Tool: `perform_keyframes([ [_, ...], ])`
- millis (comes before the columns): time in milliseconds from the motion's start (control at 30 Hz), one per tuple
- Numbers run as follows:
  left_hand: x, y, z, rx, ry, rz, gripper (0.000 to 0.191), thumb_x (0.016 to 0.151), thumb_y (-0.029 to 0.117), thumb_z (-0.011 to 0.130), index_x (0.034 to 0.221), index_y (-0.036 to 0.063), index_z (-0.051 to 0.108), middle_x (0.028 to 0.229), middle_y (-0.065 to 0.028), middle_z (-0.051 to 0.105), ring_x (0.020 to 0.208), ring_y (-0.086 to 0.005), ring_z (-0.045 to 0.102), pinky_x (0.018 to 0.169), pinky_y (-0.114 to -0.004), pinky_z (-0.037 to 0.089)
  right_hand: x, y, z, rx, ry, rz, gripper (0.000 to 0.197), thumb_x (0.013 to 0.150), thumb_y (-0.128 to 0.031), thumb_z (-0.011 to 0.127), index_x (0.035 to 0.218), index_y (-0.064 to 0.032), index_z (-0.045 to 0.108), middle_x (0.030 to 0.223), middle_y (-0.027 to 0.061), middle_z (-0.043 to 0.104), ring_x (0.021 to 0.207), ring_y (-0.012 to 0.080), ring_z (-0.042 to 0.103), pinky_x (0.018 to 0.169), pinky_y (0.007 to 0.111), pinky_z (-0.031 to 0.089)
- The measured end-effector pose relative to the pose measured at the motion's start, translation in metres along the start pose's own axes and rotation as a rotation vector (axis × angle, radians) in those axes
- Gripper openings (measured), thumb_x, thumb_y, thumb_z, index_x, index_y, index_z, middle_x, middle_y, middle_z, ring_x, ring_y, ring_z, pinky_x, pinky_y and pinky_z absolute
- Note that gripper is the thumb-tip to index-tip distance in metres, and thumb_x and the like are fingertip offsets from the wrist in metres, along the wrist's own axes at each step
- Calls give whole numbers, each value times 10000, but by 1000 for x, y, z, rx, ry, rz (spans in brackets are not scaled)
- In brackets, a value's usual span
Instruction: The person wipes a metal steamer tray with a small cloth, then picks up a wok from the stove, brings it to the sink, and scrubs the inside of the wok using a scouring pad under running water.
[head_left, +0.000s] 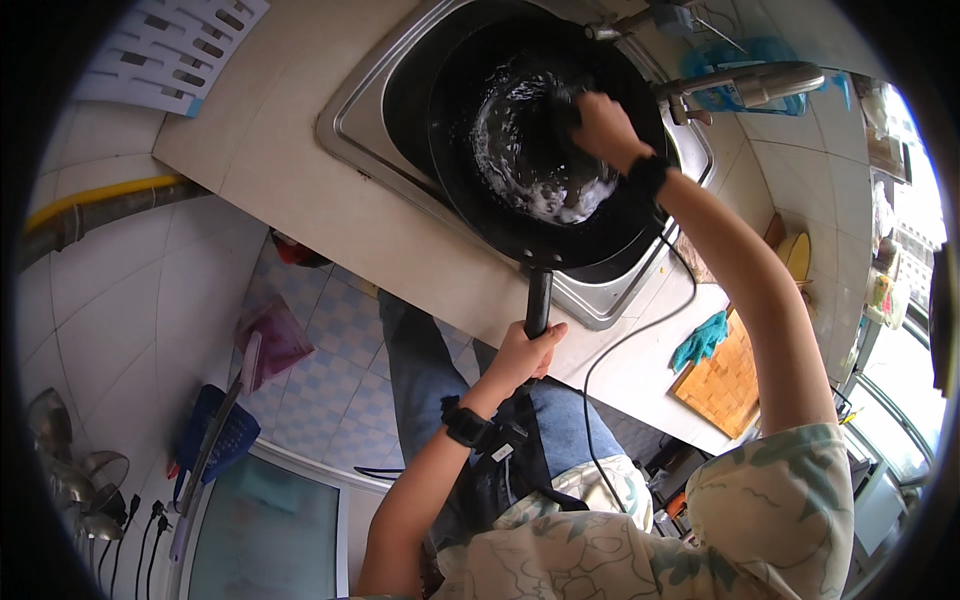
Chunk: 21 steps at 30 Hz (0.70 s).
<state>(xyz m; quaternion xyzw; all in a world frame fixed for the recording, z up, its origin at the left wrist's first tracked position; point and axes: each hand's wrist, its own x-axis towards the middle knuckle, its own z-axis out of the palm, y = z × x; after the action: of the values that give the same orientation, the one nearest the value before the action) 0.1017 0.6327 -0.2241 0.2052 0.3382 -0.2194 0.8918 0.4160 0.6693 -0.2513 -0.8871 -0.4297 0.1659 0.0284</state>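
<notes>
My left hand (527, 352) grips the black handle (538, 300) of a large dark wok (480, 217), which rests over a stainless steel sink (352, 124). Inside the wok is swirling water (525, 180) with white foam around its edge. My right hand (609, 129) reaches in at the right side, fingers curled and blurred. A dark, blurred patch lies at its fingertips; whether the hand holds a scrubber there cannot be made out. Both wrists wear black bands, and a black cable (637, 330) runs from the right one.
A metal faucet (750, 84) juts over the sink's right side, before a blue bottle (784, 56). On the counter (300, 180) lie a wooden cutting board (724, 375) and a teal cloth (701, 341). A white slotted rack (172, 52) stands far left; a pink dustpan (277, 341) is below.
</notes>
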Motion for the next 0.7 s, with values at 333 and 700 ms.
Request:
perform_keyframes([
  [333,0,1,0,7,28,-45,247,853,214,595,721,111,414,466,71,314,363,-26,247,362,-202,217,-15,-62,16,33,-61,-171,192,665,-67,626,840,10,614,786,194,619,760,351,608,715,399,503],
  [700,2,-1,-3,-2,-2,-22,298,856,250,588,667,92,421,450,49,349,364,-37,297,359,-213,268,-73,-35,4,109,-354,-35,237,656,-60,616,888,-10,621,850,207,613,833,354,589,755,407,480],
])
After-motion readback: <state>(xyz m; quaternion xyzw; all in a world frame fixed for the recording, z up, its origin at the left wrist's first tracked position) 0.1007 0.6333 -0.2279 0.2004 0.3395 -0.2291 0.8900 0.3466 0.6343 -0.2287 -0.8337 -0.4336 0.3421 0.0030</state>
